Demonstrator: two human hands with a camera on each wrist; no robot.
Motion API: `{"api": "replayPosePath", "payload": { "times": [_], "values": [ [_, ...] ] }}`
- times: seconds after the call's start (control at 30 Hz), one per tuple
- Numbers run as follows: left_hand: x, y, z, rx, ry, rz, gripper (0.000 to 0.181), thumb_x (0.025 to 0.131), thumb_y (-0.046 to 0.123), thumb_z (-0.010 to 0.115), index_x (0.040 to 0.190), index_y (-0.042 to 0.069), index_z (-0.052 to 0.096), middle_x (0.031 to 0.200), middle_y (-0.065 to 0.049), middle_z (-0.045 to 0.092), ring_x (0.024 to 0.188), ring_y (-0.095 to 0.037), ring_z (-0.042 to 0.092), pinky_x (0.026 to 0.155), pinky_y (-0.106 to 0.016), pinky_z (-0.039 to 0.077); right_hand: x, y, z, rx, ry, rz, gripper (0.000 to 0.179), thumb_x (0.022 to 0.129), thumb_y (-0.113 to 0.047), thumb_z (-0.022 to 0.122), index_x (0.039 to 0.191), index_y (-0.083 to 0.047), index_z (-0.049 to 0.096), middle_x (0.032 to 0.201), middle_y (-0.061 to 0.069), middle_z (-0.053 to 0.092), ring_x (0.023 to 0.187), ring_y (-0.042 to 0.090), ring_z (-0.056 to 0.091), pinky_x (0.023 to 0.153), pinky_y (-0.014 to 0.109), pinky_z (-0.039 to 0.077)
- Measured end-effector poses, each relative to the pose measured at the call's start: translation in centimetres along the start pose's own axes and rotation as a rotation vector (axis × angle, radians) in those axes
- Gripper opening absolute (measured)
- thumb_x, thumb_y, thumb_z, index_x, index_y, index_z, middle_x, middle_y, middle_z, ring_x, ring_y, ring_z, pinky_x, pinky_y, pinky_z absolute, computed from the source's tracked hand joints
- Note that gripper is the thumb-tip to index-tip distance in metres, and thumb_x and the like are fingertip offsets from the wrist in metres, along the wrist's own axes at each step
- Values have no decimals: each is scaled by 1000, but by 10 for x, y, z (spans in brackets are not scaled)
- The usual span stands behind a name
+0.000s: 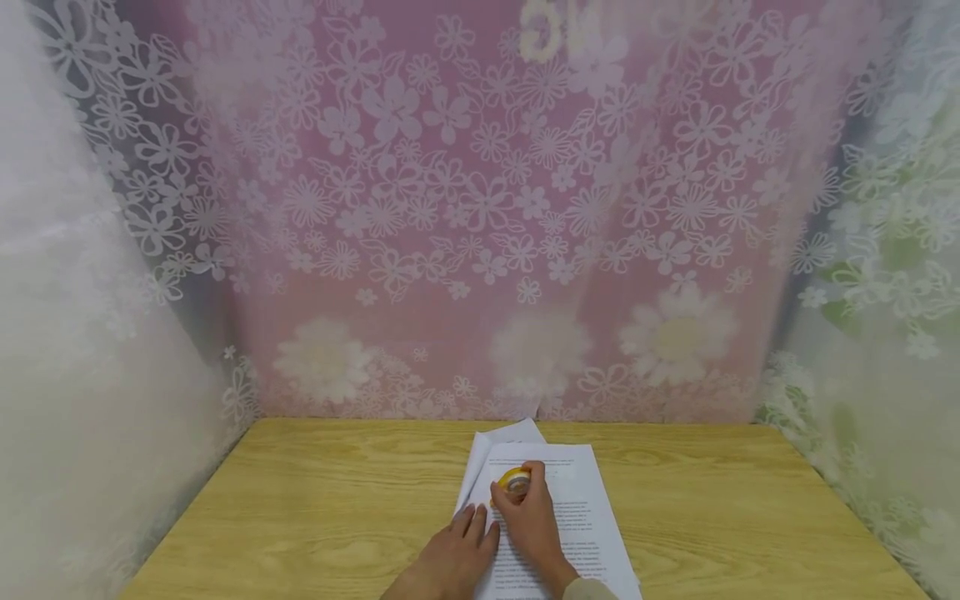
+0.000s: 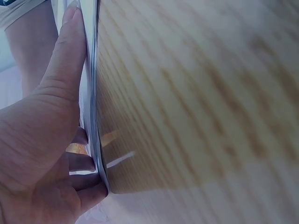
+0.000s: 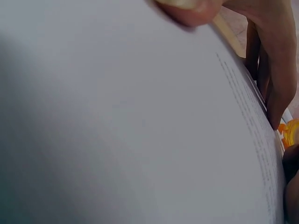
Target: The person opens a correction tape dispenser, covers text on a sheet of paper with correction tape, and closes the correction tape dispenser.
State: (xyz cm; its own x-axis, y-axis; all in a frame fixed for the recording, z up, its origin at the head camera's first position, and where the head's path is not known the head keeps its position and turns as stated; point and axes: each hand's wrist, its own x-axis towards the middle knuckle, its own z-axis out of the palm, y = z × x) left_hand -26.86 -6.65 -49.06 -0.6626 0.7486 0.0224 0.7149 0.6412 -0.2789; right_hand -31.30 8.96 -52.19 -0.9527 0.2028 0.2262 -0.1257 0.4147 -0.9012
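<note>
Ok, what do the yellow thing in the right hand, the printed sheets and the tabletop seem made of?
Yellow thing: probably glossy plastic; the right wrist view shows it bright and seemingly translucent. Printed sheets: thin matte paper, with lines of text. Tabletop: wood or printed laminate, smooth, slightly glossy; grain and faint reflections show, but don't settle which.

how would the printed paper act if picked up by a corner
The printed paper would probably flop, since the stacked edges look thin in the left wrist view. The white paper behind it lies askew, so sheets might slide apart.
</note>
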Motion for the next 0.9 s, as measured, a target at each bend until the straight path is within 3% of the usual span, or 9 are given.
{"api": "replayPosePath", "payload": {
  "times": [0.4,0.5,0.67,0.77,0.9],
  "values": [
    [0,0,1,26,40,6,84,83,72,48,135,7,50,136,-18,47,126,-32,45,95,-33,43,2,-1,2,-47,81,-28,51,82,-15,73,118,-2,39,104,12,52,92,22,54,75,37,47],
    [0,0,0,5,17,-5,85,83,73,48,136,7,49,138,-18,46,127,-32,44,96,-34,43,2,1,0,-3,86,-4,52,84,-17,72,121,-2,38,104,12,54,91,21,56,76,36,47],
    [-1,0,-1,-37,-21,-26,86,81,73,50,137,7,49,139,-18,45,128,-32,42,97,-34,42,0,2,-3,131,161,87,53,88,-22,70,125,-4,37,98,14,60,81,19,60,71,33,48],
    [-1,0,-1,-34,-11,-22,85,80,72,52,136,8,50,139,-17,46,128,-32,43,96,-34,42,1,3,-6,122,130,84,53,88,-22,70,125,-4,37,98,14,60,79,18,60,69,31,49],
    [-1,-1,-1,-32,-27,-24,86,81,73,51,137,8,49,140,-17,45,129,-31,42,97,-33,42,5,4,-9,70,24,34,52,88,-23,70,123,-3,37,97,12,59,78,17,59,69,31,48]
  ]
}}
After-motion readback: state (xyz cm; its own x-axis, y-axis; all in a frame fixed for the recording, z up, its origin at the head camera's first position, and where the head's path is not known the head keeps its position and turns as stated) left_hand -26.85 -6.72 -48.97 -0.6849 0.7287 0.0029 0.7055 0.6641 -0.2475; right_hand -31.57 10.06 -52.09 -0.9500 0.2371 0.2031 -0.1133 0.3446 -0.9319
